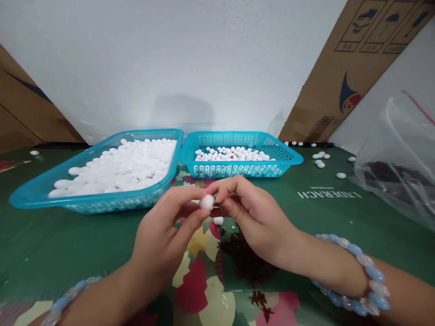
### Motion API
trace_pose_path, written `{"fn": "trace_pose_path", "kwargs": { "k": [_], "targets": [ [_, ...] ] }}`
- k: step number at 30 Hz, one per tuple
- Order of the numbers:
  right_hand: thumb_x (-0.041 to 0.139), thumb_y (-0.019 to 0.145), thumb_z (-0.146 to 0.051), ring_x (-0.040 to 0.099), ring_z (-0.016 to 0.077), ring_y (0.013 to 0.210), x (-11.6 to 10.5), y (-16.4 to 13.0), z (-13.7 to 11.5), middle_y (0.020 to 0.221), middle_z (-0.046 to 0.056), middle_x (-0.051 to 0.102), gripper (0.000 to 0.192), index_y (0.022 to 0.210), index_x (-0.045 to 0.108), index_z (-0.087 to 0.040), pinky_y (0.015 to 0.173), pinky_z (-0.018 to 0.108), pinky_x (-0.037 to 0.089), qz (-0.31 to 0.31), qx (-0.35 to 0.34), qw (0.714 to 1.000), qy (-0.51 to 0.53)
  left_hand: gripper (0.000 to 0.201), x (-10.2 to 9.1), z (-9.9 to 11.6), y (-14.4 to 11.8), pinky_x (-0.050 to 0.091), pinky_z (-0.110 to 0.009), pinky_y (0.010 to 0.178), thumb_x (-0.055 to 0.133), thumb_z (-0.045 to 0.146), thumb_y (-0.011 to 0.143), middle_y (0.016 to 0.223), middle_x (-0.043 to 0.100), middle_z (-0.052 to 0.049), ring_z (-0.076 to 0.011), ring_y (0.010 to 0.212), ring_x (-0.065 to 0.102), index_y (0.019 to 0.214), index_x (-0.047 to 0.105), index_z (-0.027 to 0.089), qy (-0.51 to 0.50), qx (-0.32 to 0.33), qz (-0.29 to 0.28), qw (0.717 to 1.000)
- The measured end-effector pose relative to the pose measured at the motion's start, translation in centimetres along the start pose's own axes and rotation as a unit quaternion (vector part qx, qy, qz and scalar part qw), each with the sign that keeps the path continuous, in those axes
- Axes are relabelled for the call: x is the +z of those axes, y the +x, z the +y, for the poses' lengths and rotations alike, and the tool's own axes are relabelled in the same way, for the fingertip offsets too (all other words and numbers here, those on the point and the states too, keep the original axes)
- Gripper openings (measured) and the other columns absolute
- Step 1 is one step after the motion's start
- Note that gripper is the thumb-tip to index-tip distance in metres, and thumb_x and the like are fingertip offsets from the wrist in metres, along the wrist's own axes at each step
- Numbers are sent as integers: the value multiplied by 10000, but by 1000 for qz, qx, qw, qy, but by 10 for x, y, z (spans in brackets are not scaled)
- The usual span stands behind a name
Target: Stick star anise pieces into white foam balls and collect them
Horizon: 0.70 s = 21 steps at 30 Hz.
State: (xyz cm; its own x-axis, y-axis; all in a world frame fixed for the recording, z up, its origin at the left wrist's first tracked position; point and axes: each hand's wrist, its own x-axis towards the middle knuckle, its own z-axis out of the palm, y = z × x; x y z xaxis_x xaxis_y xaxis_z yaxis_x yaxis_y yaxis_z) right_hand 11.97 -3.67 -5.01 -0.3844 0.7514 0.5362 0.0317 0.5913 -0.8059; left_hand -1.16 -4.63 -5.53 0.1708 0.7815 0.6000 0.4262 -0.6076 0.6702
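Between the thumb and fingers of my left hand [159, 235] is a small white ball [207, 202]. My right hand [260, 222] meets it from the right, its thumb and forefinger pinched around a tiny dark brown piece [216, 205] at the ball's side. How far the piece goes into the ball cannot be seen. Another white ball [218, 221] lies just beneath the fingers. Below my right hand spreads a pile of dark brown star-like pieces [248, 260], partly covered by the hand. A few more brown pieces [261, 304] lie nearer to me.
A blue basket [37, 198] heaped with white balls stands at the left. Beside it, a smaller blue basket [238, 171] holds white balls, some with brown spots. Loose balls [320, 164] and a clear bag [397, 167] with dark contents are at the right. Cardboard [319, 90] leans behind.
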Motion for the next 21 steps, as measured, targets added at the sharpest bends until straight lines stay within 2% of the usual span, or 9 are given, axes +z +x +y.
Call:
{"fn": "trace_pose_path", "kwargs": {
  "k": [9,16,21],
  "targets": [
    [269,713,-110,423,79,556,-1,-1,-3,711,16,439,110,647,312,-187,521,234,373,-14,8,1000,2,138,1,4,1,446,-121,515,444,171,653,720,528,49,-62,623,522,747,492,260,19,23,15,999],
    [259,703,-125,413,99,567,1,0,-4,692,21,423,102,631,293,-190,532,268,366,-11,30,999,-14,142,0,2,0,438,-86,481,446,173,647,676,552,63,-45,568,538,741,492,268,27,18,16,999],
    [269,691,-129,400,107,582,0,-1,-2,695,27,417,87,630,291,-187,544,275,352,-5,31,999,-41,128,-2,4,-1,432,-82,456,455,227,646,662,588,81,-51,558,556,760,488,275,81,-3,24,996]
  ]
}}
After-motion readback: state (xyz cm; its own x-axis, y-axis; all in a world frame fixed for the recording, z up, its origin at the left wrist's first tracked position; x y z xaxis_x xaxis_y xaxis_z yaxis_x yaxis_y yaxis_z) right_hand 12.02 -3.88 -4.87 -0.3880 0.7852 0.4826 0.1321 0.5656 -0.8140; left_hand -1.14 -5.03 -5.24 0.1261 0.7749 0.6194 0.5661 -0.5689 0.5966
